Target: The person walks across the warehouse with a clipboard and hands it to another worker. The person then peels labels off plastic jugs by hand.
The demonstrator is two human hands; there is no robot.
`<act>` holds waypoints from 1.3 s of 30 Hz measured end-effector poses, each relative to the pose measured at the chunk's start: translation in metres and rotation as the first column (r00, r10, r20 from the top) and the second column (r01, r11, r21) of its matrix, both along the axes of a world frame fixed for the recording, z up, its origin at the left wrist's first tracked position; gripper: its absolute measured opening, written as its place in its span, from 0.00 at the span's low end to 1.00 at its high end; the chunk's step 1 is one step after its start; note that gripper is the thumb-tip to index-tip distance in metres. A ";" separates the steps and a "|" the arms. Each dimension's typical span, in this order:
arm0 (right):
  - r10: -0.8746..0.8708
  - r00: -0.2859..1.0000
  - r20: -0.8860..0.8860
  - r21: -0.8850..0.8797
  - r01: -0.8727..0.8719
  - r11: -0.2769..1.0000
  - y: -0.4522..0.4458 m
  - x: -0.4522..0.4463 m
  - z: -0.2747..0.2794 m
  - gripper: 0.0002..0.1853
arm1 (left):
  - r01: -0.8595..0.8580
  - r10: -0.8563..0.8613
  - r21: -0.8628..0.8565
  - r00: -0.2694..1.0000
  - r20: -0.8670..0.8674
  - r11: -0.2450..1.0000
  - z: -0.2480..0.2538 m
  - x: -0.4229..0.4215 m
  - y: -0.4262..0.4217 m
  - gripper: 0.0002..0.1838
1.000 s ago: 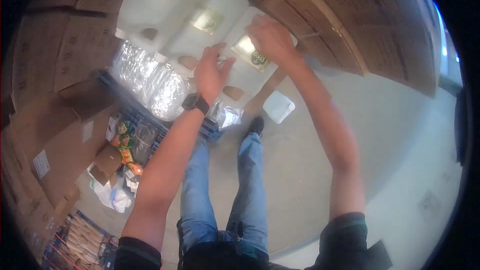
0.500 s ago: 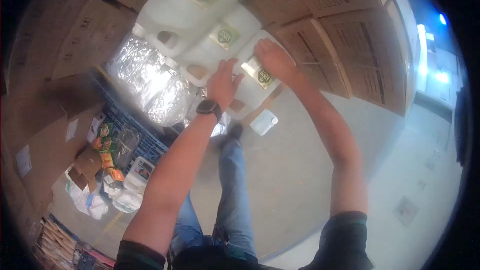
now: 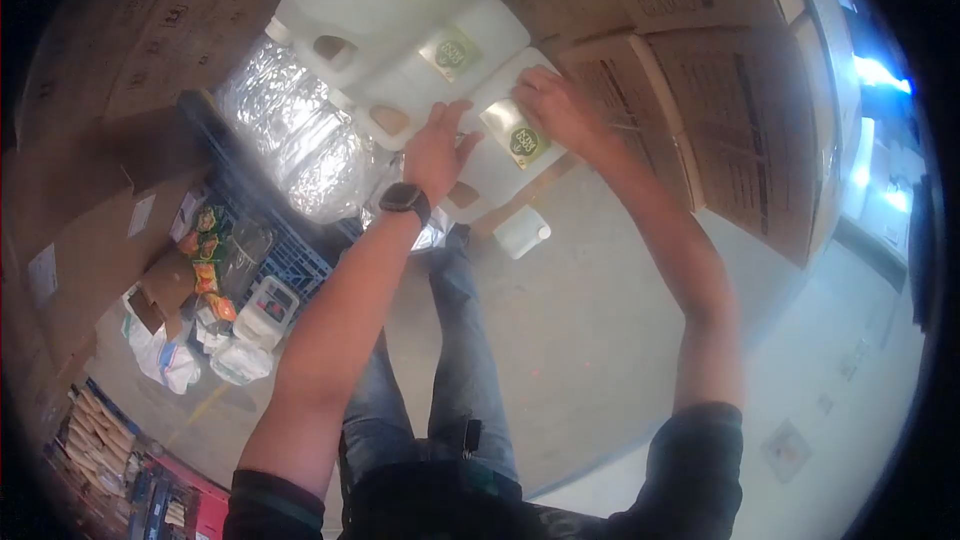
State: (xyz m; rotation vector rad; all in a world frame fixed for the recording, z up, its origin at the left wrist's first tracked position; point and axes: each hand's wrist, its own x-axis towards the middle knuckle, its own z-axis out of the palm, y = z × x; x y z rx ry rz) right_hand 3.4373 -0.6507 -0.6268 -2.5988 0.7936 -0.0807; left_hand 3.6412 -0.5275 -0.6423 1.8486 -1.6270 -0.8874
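Mostly the view shifts; the label [image 3: 516,137] stays on the nearest jug [image 3: 490,175], upper centre of frame, so work stays there. Right hand [image 3: 562,112] bunched beside label, grip unclear; left hand [image 3: 434,156] loosely spread at jug's left side.

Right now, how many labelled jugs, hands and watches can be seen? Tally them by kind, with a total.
Labelled jugs: 3
Hands: 2
Watch: 1
Total: 6
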 end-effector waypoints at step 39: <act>-0.516 0.797 0.313 0.230 0.464 0.856 0.139 0.047 0.070 0.19 | -0.340 0.703 0.617 0.401 -0.587 0.709 0.024 -0.010 0.075 0.12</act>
